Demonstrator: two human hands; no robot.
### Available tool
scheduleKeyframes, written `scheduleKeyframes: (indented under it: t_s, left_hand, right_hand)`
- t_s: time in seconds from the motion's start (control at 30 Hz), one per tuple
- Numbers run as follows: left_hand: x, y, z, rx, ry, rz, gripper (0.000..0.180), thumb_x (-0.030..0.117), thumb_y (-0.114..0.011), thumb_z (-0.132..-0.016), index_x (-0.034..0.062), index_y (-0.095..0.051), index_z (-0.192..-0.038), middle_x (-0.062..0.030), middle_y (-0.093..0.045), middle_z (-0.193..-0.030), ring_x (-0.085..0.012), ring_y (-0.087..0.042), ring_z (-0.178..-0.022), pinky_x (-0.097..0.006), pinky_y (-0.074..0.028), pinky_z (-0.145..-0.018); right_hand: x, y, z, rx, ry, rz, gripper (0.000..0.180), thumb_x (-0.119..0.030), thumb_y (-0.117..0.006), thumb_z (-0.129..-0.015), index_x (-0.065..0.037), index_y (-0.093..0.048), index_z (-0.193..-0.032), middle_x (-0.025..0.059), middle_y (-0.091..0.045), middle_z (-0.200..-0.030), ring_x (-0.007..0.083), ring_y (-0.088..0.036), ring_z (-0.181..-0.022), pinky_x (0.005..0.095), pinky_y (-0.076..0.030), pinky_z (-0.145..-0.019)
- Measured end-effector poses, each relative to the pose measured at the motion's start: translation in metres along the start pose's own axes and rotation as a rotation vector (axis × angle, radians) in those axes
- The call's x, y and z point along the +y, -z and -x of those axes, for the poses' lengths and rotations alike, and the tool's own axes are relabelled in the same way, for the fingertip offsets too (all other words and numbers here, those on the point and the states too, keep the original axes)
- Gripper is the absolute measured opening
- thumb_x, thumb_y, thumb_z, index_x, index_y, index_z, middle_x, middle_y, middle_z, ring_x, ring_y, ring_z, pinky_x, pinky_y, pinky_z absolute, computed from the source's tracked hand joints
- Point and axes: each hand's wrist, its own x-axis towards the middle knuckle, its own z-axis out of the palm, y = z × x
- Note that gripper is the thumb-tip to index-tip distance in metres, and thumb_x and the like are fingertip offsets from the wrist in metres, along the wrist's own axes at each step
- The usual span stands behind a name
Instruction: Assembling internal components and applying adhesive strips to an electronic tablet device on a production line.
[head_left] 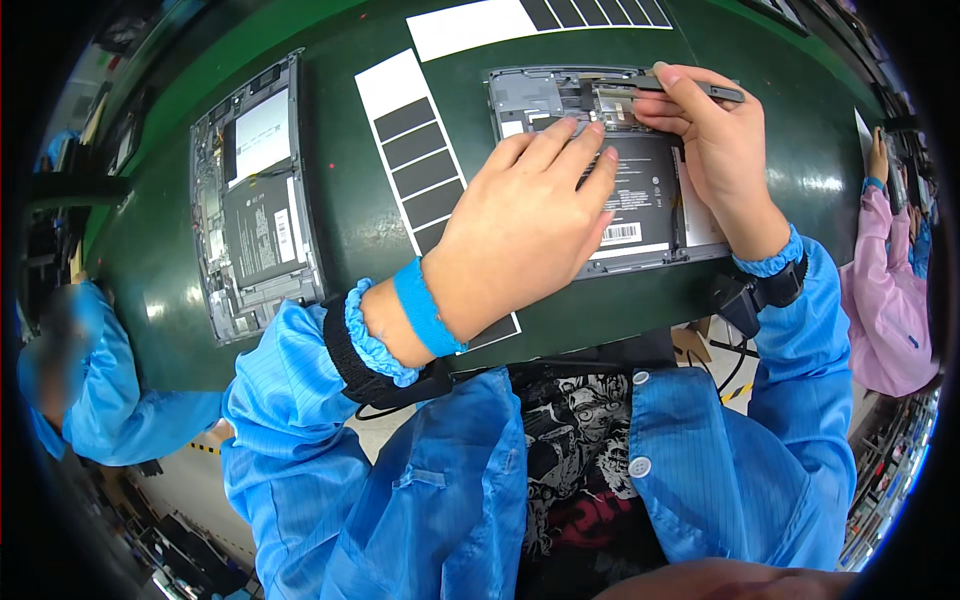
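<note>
Right fingers [683, 92] grasping dark tweezers [724, 92] over far right part of the open device [528, 97]. Left fingers [548, 145] extended, nothing visibly gripped, over the device's left-middle; can't tell how firmly they touch. Device lies flat on the green surface [340, 160], right of centre, dark battery [645, 185] in its near half. Blue band [425, 305] on left wrist. Just left of device: white card [413, 148] with black blocks, partly behind left hand; similar card [470, 30] far side. Second open device [265, 215] farther left. Person in blue [115, 375] at left edge, pink sleeve [885, 300] at right.
</note>
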Motion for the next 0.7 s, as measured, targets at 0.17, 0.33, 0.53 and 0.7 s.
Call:
scheduleKeyframes:
  t_s: [0.17, 0.33, 0.53, 0.7]
  left_hand:
    - [0.0002, -0.0005, 0.0015, 0.005, -0.001, 0.005, 0.038, 0.020, -0.063, -0.081, 0.0021, -0.059, -0.115, -0.0133, -0.055, -0.123, -0.0290, -0.051, -0.116, -0.039, -0.042, -0.092]
    - [0.0015, -0.0002, 0.0014, 0.010, -0.005, -0.004, 0.038, 0.020, -0.064, -0.081, 0.0017, -0.059, -0.114, -0.0132, -0.056, -0.123, -0.0295, -0.051, -0.116, -0.039, -0.042, -0.092]
    - [0.0001, -0.0011, 0.0023, 0.007, -0.008, -0.006, 0.039, 0.021, -0.064, -0.081, 0.0016, -0.058, -0.114, -0.0135, -0.055, -0.123, -0.0294, -0.051, -0.116, -0.039, -0.043, -0.092]
    - [0.0017, 0.0001, 0.0023, 0.007, -0.007, -0.014, 0.039, 0.021, -0.063, -0.081, 0.0016, -0.058, -0.115, -0.0132, -0.055, -0.124, -0.0293, -0.051, -0.116, -0.039, -0.042, -0.092]
  right_hand:
    - [-0.0020, 0.0018, 0.0023, 0.015, 0.002, 0.048, 0.024, -0.013, -0.068, -0.083, 0.008, -0.064, -0.095, 0.0182, -0.067, -0.081, 0.0229, -0.068, -0.073, 0.0293, -0.056, -0.069]
    - [0.0000, 0.0022, 0.0010, -0.003, 0.005, 0.034, 0.024, -0.013, -0.068, -0.083, 0.007, -0.064, -0.096, 0.0182, -0.067, -0.081, 0.0229, -0.068, -0.074, 0.0293, -0.056, -0.070]
    - [-0.0007, 0.0021, 0.0018, -0.040, -0.002, -0.007, 0.024, -0.013, -0.068, -0.084, 0.008, -0.063, -0.096, 0.0178, -0.067, -0.082, 0.0225, -0.068, -0.074, 0.0301, -0.056, -0.069]
    - [-0.0013, 0.0003, 0.0014, -0.049, -0.020, 0.002, 0.025, -0.013, -0.068, -0.084, 0.008, -0.063, -0.096, 0.0182, -0.066, -0.082, 0.0224, -0.068, -0.073, 0.0303, -0.056, -0.069]
